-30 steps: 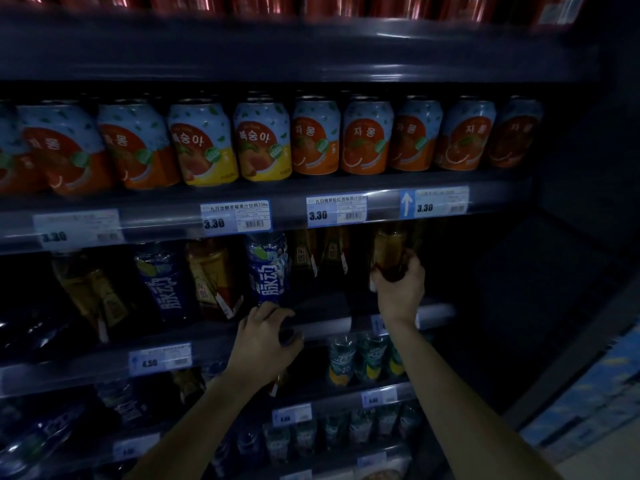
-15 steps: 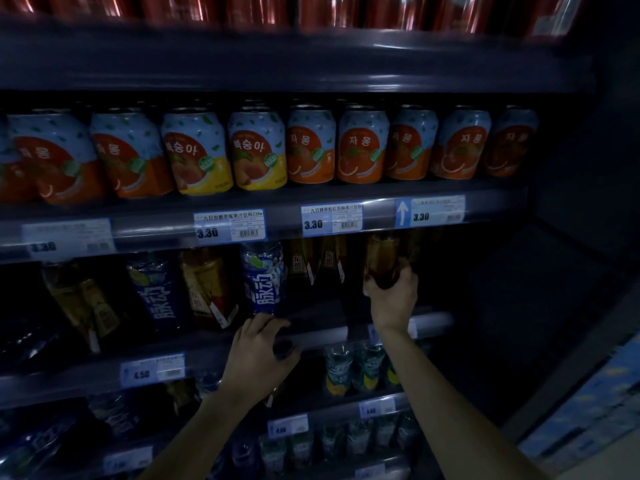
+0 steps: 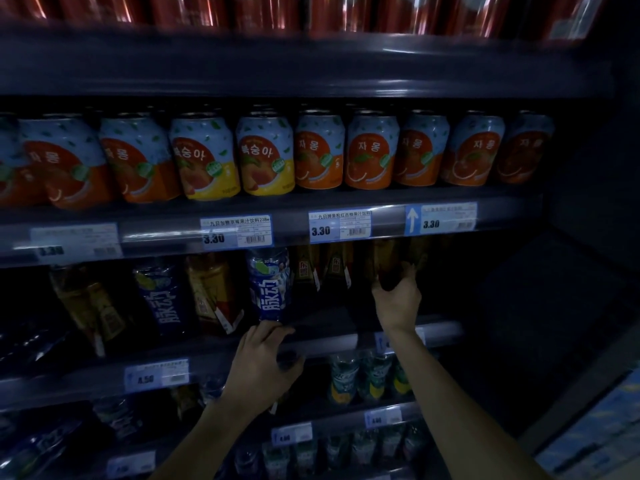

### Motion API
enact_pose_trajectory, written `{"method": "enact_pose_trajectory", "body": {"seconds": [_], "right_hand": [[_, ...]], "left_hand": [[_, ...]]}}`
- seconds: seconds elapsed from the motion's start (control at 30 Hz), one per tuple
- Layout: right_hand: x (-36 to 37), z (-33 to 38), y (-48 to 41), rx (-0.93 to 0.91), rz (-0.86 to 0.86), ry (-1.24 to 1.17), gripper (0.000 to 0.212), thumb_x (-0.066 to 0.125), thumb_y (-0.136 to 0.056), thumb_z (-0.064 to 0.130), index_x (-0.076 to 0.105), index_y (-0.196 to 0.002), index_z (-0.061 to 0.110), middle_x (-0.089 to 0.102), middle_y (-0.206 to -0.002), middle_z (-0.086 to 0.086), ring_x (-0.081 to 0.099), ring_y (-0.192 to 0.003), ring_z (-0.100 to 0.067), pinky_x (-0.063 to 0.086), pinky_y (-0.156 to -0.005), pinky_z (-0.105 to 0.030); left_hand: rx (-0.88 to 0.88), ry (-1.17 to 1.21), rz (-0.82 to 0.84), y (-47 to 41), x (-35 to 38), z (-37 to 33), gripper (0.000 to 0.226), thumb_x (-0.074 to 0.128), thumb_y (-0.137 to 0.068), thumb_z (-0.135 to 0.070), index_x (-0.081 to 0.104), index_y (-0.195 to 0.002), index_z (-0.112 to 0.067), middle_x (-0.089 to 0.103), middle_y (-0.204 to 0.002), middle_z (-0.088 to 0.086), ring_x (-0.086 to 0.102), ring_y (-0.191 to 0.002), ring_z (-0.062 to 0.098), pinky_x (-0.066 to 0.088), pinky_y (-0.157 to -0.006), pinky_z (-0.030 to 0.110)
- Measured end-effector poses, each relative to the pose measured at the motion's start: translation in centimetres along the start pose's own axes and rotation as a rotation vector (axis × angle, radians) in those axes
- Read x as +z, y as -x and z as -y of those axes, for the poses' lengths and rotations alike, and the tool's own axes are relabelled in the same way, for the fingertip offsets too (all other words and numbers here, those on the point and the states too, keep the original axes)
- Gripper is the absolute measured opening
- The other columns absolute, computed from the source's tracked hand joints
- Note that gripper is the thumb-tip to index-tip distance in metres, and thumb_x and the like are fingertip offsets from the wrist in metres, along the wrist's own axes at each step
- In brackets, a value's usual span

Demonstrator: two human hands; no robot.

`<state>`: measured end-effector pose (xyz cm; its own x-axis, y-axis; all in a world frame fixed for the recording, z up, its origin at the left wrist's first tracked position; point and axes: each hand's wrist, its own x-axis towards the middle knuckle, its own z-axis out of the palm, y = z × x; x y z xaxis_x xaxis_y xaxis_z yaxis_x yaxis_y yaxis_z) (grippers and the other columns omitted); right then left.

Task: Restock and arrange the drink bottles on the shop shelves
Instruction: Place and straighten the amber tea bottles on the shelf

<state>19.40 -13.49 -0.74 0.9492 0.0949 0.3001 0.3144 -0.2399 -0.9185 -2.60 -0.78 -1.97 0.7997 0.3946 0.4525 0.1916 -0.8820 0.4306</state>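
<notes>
On the dim middle shelf (image 3: 325, 342), my right hand (image 3: 396, 304) grips the base of an amber drink bottle (image 3: 385, 260) and holds it upright among other amber bottles (image 3: 334, 268) at the shelf's right end. My left hand (image 3: 259, 368) is lower, in front of the shelf edge. It is closed around the top of a dark bottle (image 3: 289, 362), whose body is mostly hidden behind the hand. A blue-labelled bottle (image 3: 270, 289) stands just above the left hand, apart from it.
A row of orange and yellow juice cans (image 3: 372, 154) fills the shelf above, with red cans (image 3: 242, 8) higher still. Green-labelled bottles (image 3: 346, 379) stand on the lower shelf. More blue and amber bottles (image 3: 207, 292) lean at the left. The cabinet's dark side wall (image 3: 571, 271) is at the right.
My right hand has pushed the amber bottle a little higher and deeper under the can shelf. The left hand has stayed near the shelf edge, holding its bottle.
</notes>
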Motion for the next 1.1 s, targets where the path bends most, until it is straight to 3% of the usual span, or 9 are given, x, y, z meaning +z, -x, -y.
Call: {"method": "enact_pose_trajectory", "body": {"seconds": [0.17,0.4,0.5,0.63,0.9,1.1], "right_hand": [[0.6,0.5,0.1,-0.002,-0.082,0.107,0.07,0.08,-0.076,0.025,0.045,-0.133,0.002,0.045,-0.128,-0.017,0.05,-0.115,-0.032,0.048,-0.093,-0.04],[0.6,0.0,-0.3,0.026,-0.067,0.172,0.039,0.061,-0.085,0.0,0.053,-0.123,0.005,0.065,-0.111,-0.018,0.063,-0.098,-0.036,0.044,-0.072,-0.03],[1.0,0.5,-0.1,0.0,-0.094,0.201,0.041,0.064,-0.086,0.011,0.052,-0.125,0.004,0.052,-0.127,-0.016,0.055,-0.11,-0.037,0.049,-0.076,-0.039],[1.6,1.0,-0.1,0.018,-0.098,0.303,0.067,0.075,-0.079,0.038,0.047,-0.127,0.002,0.047,-0.132,-0.018,0.05,-0.117,-0.038,0.051,-0.081,-0.053],[1.8,0.7,-0.4,0.031,-0.106,0.388,0.062,0.073,-0.079,0.038,0.048,-0.127,0.007,0.049,-0.135,-0.013,0.054,-0.116,-0.035,0.036,-0.098,-0.051],[1.2,0.8,-0.7,0.046,-0.094,0.294,0.064,0.077,-0.075,0.035,0.051,-0.13,0.014,0.059,-0.129,-0.011,0.059,-0.109,-0.035,0.042,-0.095,-0.049]], "left_hand": [[-0.006,0.008,-0.009,0.0,0.1,0.0,0.043,0.076,-0.076,-0.027,0.065,-0.115,-0.011,0.058,-0.11,0.003,0.053,-0.102,0.022,0.045,-0.09,0.034],[0.02,0.028,-0.02,0.0,0.3,0.2,0.042,0.078,-0.075,-0.024,0.066,-0.113,-0.01,0.059,-0.108,0.003,0.053,-0.099,0.021,0.047,-0.088,0.035],[0.023,0.032,-0.032,0.0,0.4,0.3,0.042,0.078,-0.074,-0.023,0.066,-0.112,-0.01,0.059,-0.108,0.003,0.054,-0.098,0.021,0.046,-0.087,0.033],[0.032,0.026,-0.033,0.1,0.4,0.4,0.042,0.079,-0.074,-0.023,0.066,-0.112,-0.01,0.059,-0.107,0.004,0.054,-0.099,0.022,0.047,-0.088,0.034],[0.044,0.018,-0.044,0.1,0.6,0.6,0.042,0.08,-0.073,-0.021,0.066,-0.111,-0.009,0.06,-0.107,0.005,0.055,-0.098,0.023,0.049,-0.086,0.036],[0.032,0.032,-0.053,0.1,0.7,0.5,0.042,0.079,-0.074,-0.021,0.066,-0.111,-0.008,0.06,-0.108,0.005,0.055,-0.098,0.023,0.05,-0.085,0.038]]}}
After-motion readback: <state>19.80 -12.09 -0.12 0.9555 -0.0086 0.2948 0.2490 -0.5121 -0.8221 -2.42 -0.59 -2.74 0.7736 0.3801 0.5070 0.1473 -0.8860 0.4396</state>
